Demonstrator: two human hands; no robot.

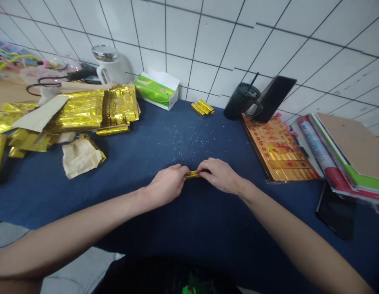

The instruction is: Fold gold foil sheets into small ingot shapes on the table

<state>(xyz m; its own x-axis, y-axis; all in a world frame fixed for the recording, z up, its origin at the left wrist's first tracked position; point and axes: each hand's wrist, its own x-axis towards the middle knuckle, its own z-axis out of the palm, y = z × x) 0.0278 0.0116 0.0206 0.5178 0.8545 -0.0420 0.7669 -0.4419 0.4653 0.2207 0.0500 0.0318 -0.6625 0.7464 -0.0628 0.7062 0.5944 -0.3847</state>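
Note:
Between my two hands, low over the dark blue tabletop, lies a short gold foil paper roll. My left hand pinches its left end with the fingertips. At the other end, my right hand is closed on it with thumb and fingers. The fingers hide both ends of the roll. Farther back, near the wall, a few similar gold rolls lie side by side. To the left is a stack of gold foil paper, partly folded, with a crumpled tan-backed sheet in front of it.
Along the tiled wall stand a white mug, a green tissue box, a black tumbler and a propped dark tablet. At right lie an orange-gold packet, a pile of books and folders and a black phone.

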